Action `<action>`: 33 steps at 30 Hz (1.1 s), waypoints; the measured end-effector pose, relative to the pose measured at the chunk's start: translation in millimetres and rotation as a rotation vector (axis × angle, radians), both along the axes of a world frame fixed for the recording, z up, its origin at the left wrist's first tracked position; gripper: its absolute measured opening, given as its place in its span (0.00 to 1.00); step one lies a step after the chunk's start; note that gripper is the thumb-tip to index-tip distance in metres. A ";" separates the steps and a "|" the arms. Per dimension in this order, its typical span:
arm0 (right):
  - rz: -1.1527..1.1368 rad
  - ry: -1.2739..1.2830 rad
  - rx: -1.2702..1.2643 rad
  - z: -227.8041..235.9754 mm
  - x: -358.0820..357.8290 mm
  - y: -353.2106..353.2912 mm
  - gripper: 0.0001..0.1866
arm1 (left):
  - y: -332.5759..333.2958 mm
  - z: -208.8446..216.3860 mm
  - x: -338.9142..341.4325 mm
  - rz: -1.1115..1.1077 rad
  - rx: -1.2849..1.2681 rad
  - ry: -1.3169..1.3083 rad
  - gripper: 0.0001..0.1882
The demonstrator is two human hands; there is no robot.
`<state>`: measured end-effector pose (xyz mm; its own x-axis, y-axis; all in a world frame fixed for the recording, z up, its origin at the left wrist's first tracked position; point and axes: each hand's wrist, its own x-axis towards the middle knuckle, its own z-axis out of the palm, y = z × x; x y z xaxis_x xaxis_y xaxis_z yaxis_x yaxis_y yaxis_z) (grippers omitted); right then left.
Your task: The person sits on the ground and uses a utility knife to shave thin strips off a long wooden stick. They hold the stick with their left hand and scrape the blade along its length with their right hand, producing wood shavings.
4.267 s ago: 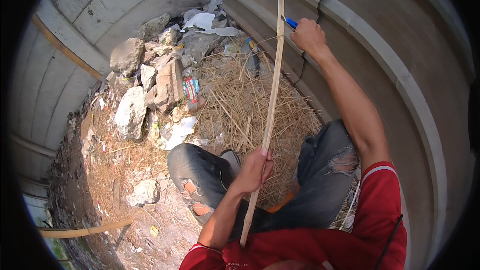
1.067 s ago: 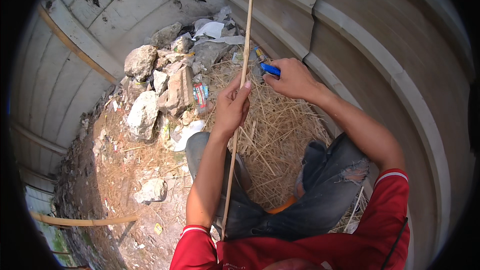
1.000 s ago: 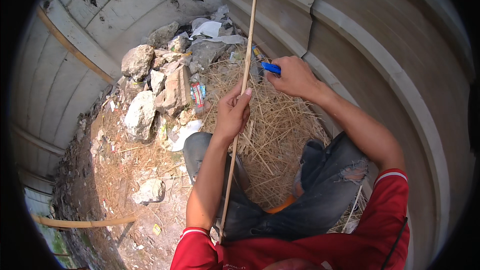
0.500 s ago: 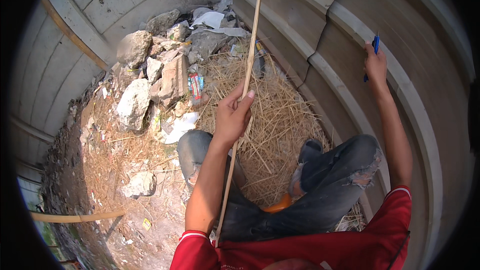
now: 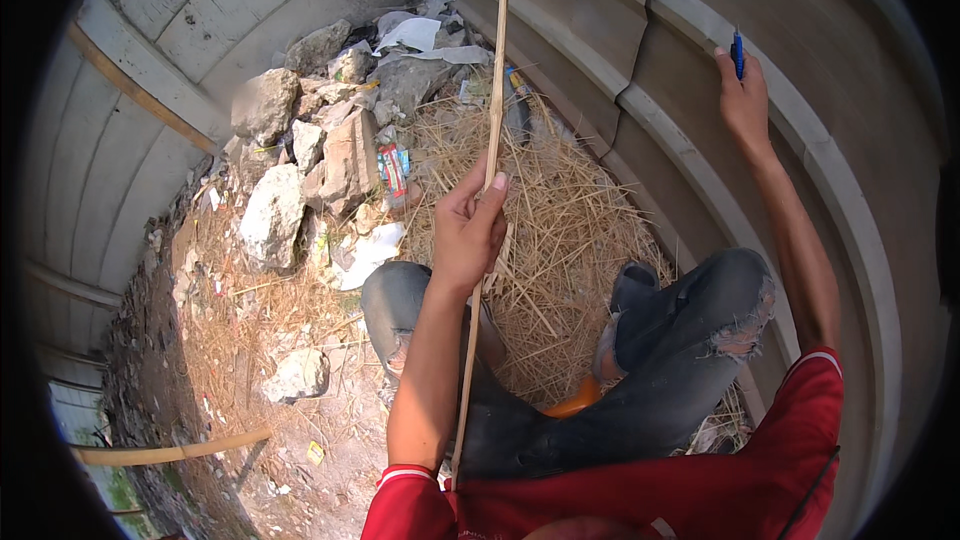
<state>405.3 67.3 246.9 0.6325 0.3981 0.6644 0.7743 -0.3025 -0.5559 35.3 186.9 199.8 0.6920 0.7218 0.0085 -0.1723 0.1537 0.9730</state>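
My left hand (image 5: pixel 470 230) is closed round a long, thin strip of split bamboo (image 5: pixel 498 70), thumb laid along it. The strip runs nearly upright through the picture, from the top edge down to my lap, with a node above my grip. Out to the far right, well apart from the bamboo, my right hand (image 5: pixel 744 100) grips a blue cutter knife (image 5: pixel 738 56) near the ribbed wall. Its front end points up past my fingers; the rest is hidden in my palm.
Straw-like shavings (image 5: pixel 550 240) cover the ground by my bent knees (image 5: pixel 735 300). Rubble (image 5: pixel 345 160) and litter lie ahead on the left. A ribbed grey wall (image 5: pixel 720 170) curves along the right. A bamboo pole (image 5: pixel 180 452) juts in at lower left, and something orange (image 5: pixel 575 398) lies under my leg.
My right hand has risen slightly with the cutter knife. My left hand keeps its grip on the bamboo strip, which stands a little more upright. The whole view has shifted slightly.
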 end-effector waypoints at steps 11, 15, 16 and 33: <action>0.472 -0.143 -0.738 9.1 -159.7 61.3 0.11 | -24.3 -7.7 8.0 0.038 0.059 0.052 0.27; 0.461 -0.169 -0.679 -17.4 -153.8 81.6 0.11 | -27.3 -9.6 3.7 0.108 0.151 0.196 0.26; 0.458 -0.175 -0.704 -21.9 -148.6 88.0 0.11 | -29.5 -10.2 3.0 0.112 0.171 0.241 0.26; -0.075 0.168 -0.640 -24.2 18.8 103.3 0.15 | -142.5 -43.2 -47.7 -0.160 0.053 0.205 0.28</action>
<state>424.1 170.6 222.7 0.7480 0.6325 0.2014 0.6570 -0.6624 -0.3600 -12.5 44.4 156.6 0.7883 0.6055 -0.1094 0.0521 0.1115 0.9924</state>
